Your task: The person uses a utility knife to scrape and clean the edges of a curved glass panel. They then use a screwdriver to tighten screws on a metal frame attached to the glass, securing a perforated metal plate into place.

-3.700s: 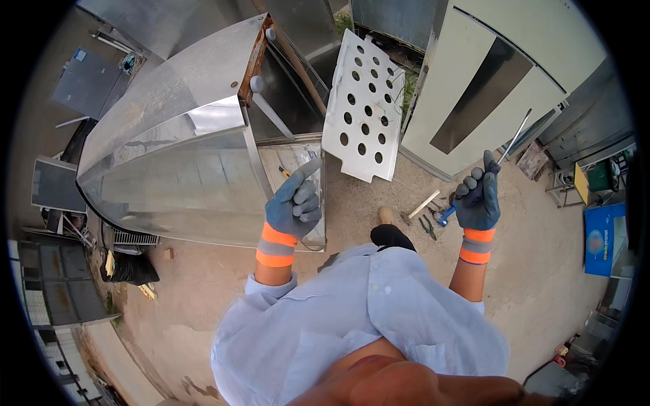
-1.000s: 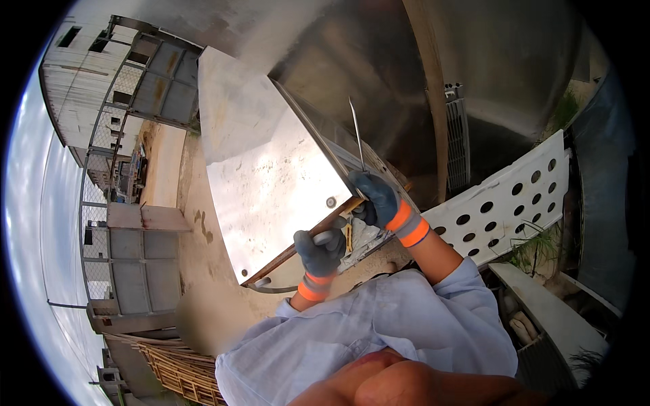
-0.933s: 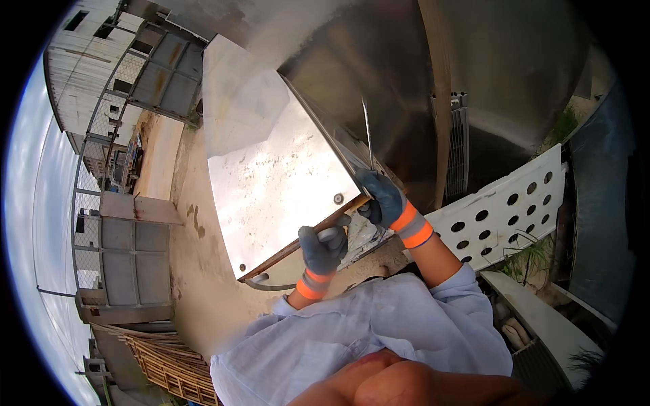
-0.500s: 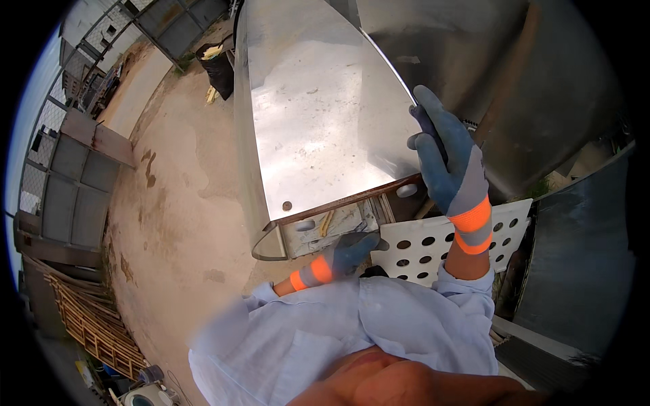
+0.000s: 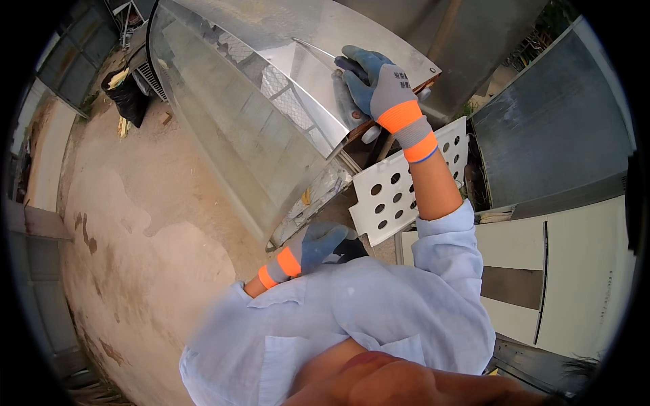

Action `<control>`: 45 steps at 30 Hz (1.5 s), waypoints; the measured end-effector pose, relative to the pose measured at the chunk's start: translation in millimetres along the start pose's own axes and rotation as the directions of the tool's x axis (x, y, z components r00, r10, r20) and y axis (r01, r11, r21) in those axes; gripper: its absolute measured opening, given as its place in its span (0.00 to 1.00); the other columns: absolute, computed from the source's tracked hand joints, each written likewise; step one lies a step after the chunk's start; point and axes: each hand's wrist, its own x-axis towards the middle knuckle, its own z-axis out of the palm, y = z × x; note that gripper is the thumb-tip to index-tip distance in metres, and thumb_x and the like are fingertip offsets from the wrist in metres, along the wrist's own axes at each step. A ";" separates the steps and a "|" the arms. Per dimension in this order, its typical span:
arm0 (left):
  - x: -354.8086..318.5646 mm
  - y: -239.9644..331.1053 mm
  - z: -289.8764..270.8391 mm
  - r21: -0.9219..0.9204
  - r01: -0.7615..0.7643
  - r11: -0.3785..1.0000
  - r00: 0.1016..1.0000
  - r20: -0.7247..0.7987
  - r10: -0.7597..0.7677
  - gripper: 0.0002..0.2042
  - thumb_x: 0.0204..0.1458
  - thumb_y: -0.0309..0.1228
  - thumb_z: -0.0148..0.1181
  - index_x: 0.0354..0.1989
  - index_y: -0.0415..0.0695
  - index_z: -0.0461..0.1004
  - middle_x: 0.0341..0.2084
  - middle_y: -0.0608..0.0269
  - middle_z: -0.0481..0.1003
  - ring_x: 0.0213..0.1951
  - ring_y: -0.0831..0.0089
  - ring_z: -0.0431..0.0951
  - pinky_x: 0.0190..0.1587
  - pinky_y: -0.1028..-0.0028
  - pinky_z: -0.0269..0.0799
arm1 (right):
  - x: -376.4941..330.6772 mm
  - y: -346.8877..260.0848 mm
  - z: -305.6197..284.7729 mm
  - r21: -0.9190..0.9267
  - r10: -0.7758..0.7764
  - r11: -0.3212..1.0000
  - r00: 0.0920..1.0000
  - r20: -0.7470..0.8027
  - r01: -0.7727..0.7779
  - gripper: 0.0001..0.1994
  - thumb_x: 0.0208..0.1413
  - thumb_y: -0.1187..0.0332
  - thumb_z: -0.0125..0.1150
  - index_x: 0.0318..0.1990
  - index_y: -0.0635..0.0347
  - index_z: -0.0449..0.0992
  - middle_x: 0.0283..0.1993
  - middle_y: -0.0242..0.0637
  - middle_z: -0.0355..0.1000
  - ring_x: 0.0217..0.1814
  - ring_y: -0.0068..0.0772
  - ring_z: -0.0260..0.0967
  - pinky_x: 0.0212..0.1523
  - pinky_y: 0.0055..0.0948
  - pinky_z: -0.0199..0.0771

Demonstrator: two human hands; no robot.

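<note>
My right hand [image 5: 379,78], in a blue-and-grey work glove with an orange cuff, is closed around the dark handle of a screwdriver-like tool [image 5: 313,47]. Its long thin metal shaft points away to the left, over a shiny metal sheet [image 5: 325,111] with a round bolt [image 5: 356,115] near its corner. My left hand [image 5: 321,243], gloved alike, hangs low by my body with its fingers loosely extended and nothing seen in it. Along the sheet's left side stands a large clear panel [image 5: 230,142], curved by the lens. The tool's tip does not seem held in anything.
A white panel with round holes [image 5: 381,200] leans below the sheet's near edge. A black bag [image 5: 127,101] stands on the concrete floor [image 5: 128,216] at far left. Grey metal panels [image 5: 548,128] and a pale cabinet-like panel [image 5: 582,271] are on the right.
My view has turned and shifted, so more of the clear panel's face and the pale panel on the right show. My right hand, still gripping the tool, sits nearer the sheet's near corner.
</note>
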 end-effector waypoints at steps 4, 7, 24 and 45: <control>-30.5 10.5 -7.8 -0.010 0.126 0.992 0.992 0.032 -0.126 0.20 0.62 0.43 0.47 0.47 0.38 0.75 0.40 0.62 0.77 0.40 0.77 0.73 0.41 0.75 0.71 | -6.0 -33.5 -15.7 0.091 0.284 0.951 0.950 0.132 -0.297 0.21 0.59 0.59 0.55 0.56 0.61 0.72 0.50 0.45 0.74 0.48 0.39 0.74 0.50 0.31 0.72; -38.0 12.2 -7.5 0.038 0.099 0.994 0.994 0.030 -0.100 0.20 0.61 0.44 0.48 0.46 0.40 0.77 0.31 0.67 0.75 0.29 0.83 0.68 0.32 0.82 0.64 | -10.4 -3.8 -26.3 0.330 0.338 0.857 0.915 0.221 -0.396 0.22 0.63 0.56 0.50 0.57 0.62 0.70 0.52 0.43 0.74 0.50 0.34 0.73 0.54 0.29 0.70; -13.7 -21.7 9.6 -0.018 0.018 1.000 0.970 -0.242 -0.022 0.19 0.63 0.41 0.47 0.45 0.38 0.76 0.29 0.67 0.72 0.31 0.82 0.67 0.36 0.80 0.62 | -10.6 35.0 -30.7 0.111 -0.235 0.970 0.955 0.180 0.218 0.19 0.67 0.63 0.41 0.59 0.62 0.69 0.55 0.41 0.72 0.56 0.31 0.69 0.59 0.27 0.65; 45.4 -56.0 21.2 -0.985 -0.119 0.125 0.983 -0.135 -0.126 0.24 0.60 0.39 0.51 0.58 0.34 0.64 0.50 0.50 0.69 0.57 0.64 0.67 0.62 0.66 0.63 | -43.2 30.1 -67.0 0.449 -0.120 0.871 0.973 -0.196 0.198 0.14 0.66 0.69 0.45 0.50 0.69 0.72 0.52 0.48 0.72 0.53 0.44 0.71 0.54 0.33 0.70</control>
